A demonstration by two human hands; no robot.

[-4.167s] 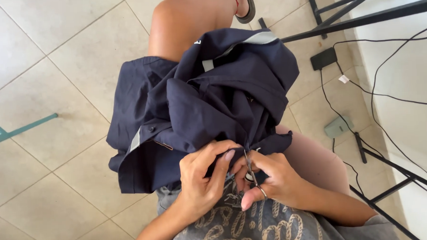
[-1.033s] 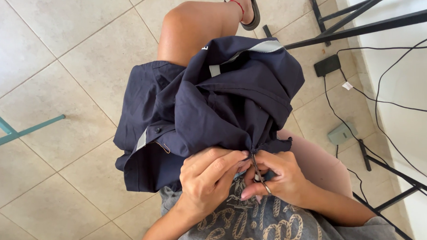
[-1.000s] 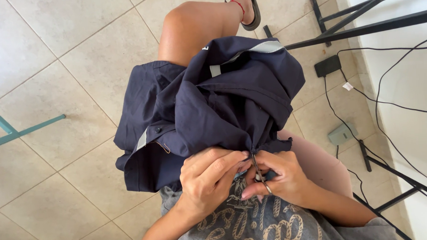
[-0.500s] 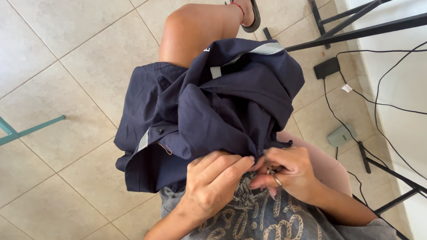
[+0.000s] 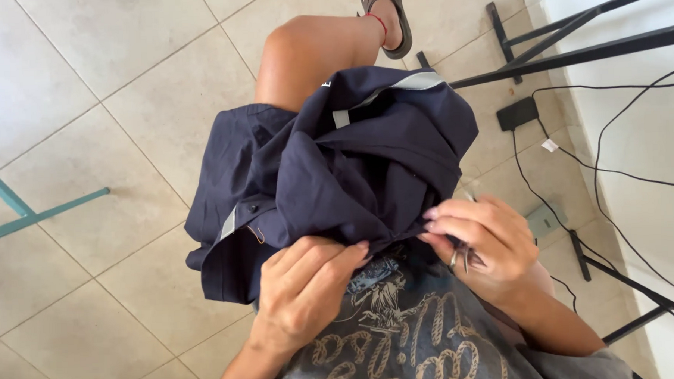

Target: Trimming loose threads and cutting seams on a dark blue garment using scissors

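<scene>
1. The floor [image 5: 87, 86] is made of large pale tiles with thin grey joints, and it fills most of the view.
2. A dark navy garment [image 5: 351, 174] with light grey stripes lies bunched over the lap and the bare knee [image 5: 310, 56] of the seated person. Its near edge is pulled up toward the body.
3. The person wears a grey shirt [image 5: 409, 336] with a printed pattern, seen at the bottom of the view.
4. The left hand [image 5: 303, 295] rests on the near edge of the garment. Its grip is closed on the cloth: the fingers are curled and the fingertips press a fold of it.
5. The right hand [image 5: 481, 240] is just beside the left one, at the same edge. Its grip is also closed, with the fingertips pinching the navy cloth. A small metal tool [image 5: 460, 258], which looks like little scissors, is tucked in this hand under the fingers.
6. Black metal frame legs [image 5: 571, 50] stand at the right, near a white wall [image 5: 633, 127].
7. Black cables [image 5: 613, 172] and a small black adapter [image 5: 517, 113] lie on the floor there.
8. A teal bar [image 5: 32, 219] shows at the left edge.
9. A foot in a sandal [image 5: 387, 16] is at the top.
</scene>
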